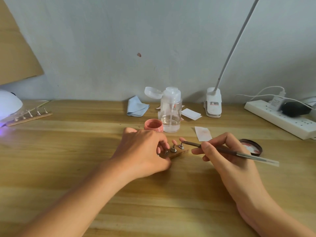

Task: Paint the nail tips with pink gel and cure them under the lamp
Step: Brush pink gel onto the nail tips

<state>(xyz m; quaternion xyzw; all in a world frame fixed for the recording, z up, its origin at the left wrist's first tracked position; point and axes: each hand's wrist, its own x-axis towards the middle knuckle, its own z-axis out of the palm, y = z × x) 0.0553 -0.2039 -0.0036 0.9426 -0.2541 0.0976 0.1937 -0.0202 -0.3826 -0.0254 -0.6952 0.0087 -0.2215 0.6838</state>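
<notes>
Head view: a wooden strip [177, 153] with pink nail tips [182, 139] on metal stands is gripped at its left end by the curled left hand [145, 151], at the middle of the table [68, 159]. A brush [229, 151] is pinched by the right hand [220, 151], its tip set against the rightmost nail tip. The open gel jar [153, 125] is seen just behind the left hand, its lid [251, 147] beside the right hand, and a second strip [29, 117] is laid by the lit lamp [9, 104] at far left.

Wooden table [85, 151] with gel jar [153, 125], pump bottle [171, 115], power strip [280, 120]
</notes>
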